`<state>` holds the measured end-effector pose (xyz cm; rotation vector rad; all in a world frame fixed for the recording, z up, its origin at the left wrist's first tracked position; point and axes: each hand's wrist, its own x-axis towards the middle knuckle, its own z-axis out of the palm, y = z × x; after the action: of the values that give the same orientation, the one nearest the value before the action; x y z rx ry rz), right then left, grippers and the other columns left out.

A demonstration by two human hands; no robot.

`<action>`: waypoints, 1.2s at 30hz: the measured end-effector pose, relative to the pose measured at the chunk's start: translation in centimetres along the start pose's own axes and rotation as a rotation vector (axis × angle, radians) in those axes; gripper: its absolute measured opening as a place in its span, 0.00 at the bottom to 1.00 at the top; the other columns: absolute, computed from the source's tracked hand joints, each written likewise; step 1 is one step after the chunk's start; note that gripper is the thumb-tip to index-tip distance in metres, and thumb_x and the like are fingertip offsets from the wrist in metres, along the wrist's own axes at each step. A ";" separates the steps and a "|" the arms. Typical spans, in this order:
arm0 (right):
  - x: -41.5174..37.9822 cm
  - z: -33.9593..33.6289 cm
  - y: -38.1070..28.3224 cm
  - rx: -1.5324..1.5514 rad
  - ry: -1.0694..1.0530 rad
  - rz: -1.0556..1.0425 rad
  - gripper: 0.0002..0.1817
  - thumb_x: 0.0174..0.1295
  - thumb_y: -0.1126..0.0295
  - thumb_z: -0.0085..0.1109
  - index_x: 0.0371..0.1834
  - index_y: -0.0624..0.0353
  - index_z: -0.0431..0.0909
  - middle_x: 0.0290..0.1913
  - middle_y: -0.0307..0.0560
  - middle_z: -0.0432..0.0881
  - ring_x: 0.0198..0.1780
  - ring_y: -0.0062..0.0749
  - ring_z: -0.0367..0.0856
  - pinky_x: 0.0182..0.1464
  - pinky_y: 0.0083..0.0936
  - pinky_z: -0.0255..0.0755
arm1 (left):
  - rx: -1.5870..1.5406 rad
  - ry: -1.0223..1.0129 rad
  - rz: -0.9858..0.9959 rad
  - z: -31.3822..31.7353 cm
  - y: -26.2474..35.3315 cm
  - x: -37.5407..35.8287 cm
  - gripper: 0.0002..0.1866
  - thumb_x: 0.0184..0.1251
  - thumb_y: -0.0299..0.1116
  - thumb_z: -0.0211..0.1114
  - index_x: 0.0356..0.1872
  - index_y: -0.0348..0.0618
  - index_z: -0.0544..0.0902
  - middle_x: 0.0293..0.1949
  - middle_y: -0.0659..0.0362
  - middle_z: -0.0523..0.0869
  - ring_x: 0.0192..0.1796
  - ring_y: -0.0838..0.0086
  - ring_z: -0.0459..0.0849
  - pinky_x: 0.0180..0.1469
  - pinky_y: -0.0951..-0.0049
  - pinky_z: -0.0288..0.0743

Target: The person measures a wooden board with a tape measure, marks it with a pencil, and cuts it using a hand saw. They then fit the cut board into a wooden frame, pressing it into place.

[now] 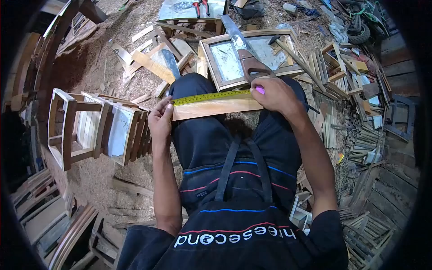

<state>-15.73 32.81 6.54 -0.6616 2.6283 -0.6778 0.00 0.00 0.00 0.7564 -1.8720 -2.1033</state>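
Nearest the camera is a black T-shirt (pixel 238 238) with white lettering and red and blue stripes, worn by the person, who sits with knees raised above a floor (pixel 130 189) strewn with sawdust and offcuts.

At the far left, a stack of small wooden frames (pixel 72 130) lies on the floor. Just right of it, the left hand (pixel 160 120) pinches the near end of a yellow tape measure (pixel 211 96) against the left end of a pale wooden board (pixel 216 110). The board spans both knees, with the tape stretched along its far edge. Beyond the left knee, a broad metal blade (pixel 170 63) leans among scrap pieces; farther off are red-handled pliers (pixel 201 8). A handsaw (pixel 236 36) lies across a wood-rimmed panel (pixel 210 67), its grip just beside the right hand (pixel 275 93). That hand is curled over the tape's other end, with something pink between its fingers; what it is cannot be told. A hammer (pixel 292 56) rests across the panel's right side, with slatted wooden crates (pixel 333 67) farther right.

The board has only the knees under it, so a shifting leg could tilt it and drag the tape off line. If the left pinch slackens, the tape's end could creep and falsify a reading. A careless swing of the right hand could knock the saw's grip and turn the toothed blade towards a leg.
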 end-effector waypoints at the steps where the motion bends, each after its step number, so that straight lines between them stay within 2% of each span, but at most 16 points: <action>1: 0.1 0.0 -0.2 -0.014 0.011 0.006 0.17 0.62 0.60 0.57 0.46 0.58 0.85 0.47 0.58 0.87 0.51 0.54 0.85 0.55 0.43 0.77 | -0.049 -0.011 0.027 -0.1 0.2 -0.1 0.21 0.74 0.23 0.62 0.66 0.30 0.76 0.48 0.57 0.87 0.46 0.81 0.84 0.52 0.82 0.76; 5: 0.1 -0.9 -1.0 -0.037 -0.056 0.005 0.17 0.62 0.61 0.56 0.47 0.59 0.84 0.48 0.59 0.86 0.52 0.56 0.84 0.56 0.45 0.76 | -0.078 -0.008 0.031 -0.4 0.7 -1.1 0.14 0.74 0.22 0.61 0.58 0.30 0.82 0.45 0.59 0.88 0.43 0.82 0.84 0.49 0.82 0.77; 9: 0.7 -1.3 -1.4 -0.116 -0.128 -0.066 0.17 0.63 0.62 0.53 0.49 0.59 0.84 0.51 0.61 0.85 0.55 0.58 0.82 0.58 0.45 0.74 | -0.021 -0.010 0.028 -0.4 2.0 -1.6 0.13 0.74 0.23 0.61 0.56 0.31 0.83 0.45 0.59 0.88 0.43 0.82 0.84 0.49 0.82 0.77; 11: 1.0 -1.7 -2.0 -0.143 -0.273 -0.057 0.20 0.64 0.62 0.52 0.53 0.58 0.83 0.54 0.62 0.84 0.58 0.58 0.81 0.61 0.46 0.73 | -0.013 0.016 -0.008 -0.5 2.4 -1.8 0.13 0.75 0.23 0.61 0.56 0.31 0.83 0.45 0.58 0.88 0.43 0.82 0.84 0.49 0.81 0.77; 17: 1.4 -1.3 -1.7 -0.153 -0.384 -0.056 0.23 0.65 0.59 0.51 0.59 0.58 0.82 0.56 0.62 0.84 0.59 0.56 0.81 0.64 0.44 0.73 | 0.017 0.032 -0.043 -0.3 3.7 -2.5 0.12 0.76 0.25 0.60 0.54 0.32 0.84 0.44 0.59 0.87 0.43 0.81 0.84 0.49 0.80 0.77; 23: 1.2 -0.2 -1.2 -0.114 -0.391 -0.074 0.23 0.68 0.58 0.51 0.57 0.60 0.83 0.54 0.63 0.85 0.57 0.57 0.82 0.63 0.44 0.73 | -0.028 -0.032 0.013 -0.6 3.4 -2.3 0.11 0.77 0.26 0.58 0.54 0.33 0.83 0.43 0.60 0.86 0.43 0.82 0.83 0.49 0.80 0.76; 30: 1.1 0.6 -0.6 -0.094 -0.397 -0.089 0.21 0.68 0.58 0.52 0.54 0.61 0.83 0.50 0.63 0.86 0.54 0.58 0.84 0.59 0.45 0.75 | 0.000 -0.017 0.007 -0.8 3.1 -1.9 0.11 0.77 0.26 0.58 0.54 0.33 0.83 0.43 0.60 0.86 0.42 0.82 0.82 0.48 0.80 0.76; 32: 0.9 0.6 -0.2 -0.056 -0.327 -0.091 0.20 0.69 0.58 0.53 0.52 0.61 0.85 0.48 0.62 0.86 0.53 0.58 0.84 0.57 0.44 0.76 | -0.079 -0.043 -0.025 -1.0 2.7 -1.7 0.12 0.78 0.26 0.57 0.55 0.33 0.82 0.43 0.61 0.85 0.41 0.83 0.82 0.47 0.80 0.76; 36: 0.3 -0.4 -0.9 0.029 -0.248 -0.031 0.19 0.69 0.59 0.53 0.49 0.60 0.86 0.47 0.62 0.87 0.51 0.58 0.84 0.56 0.45 0.76 | -0.021 -0.016 -0.001 -0.3 2.8 -1.9 0.12 0.78 0.26 0.58 0.56 0.33 0.81 0.42 0.62 0.85 0.40 0.84 0.81 0.46 0.80 0.75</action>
<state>-15.82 32.10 7.34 -0.7295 2.3810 -0.6001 1.31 0.24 3.11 0.7387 -1.8544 -2.1323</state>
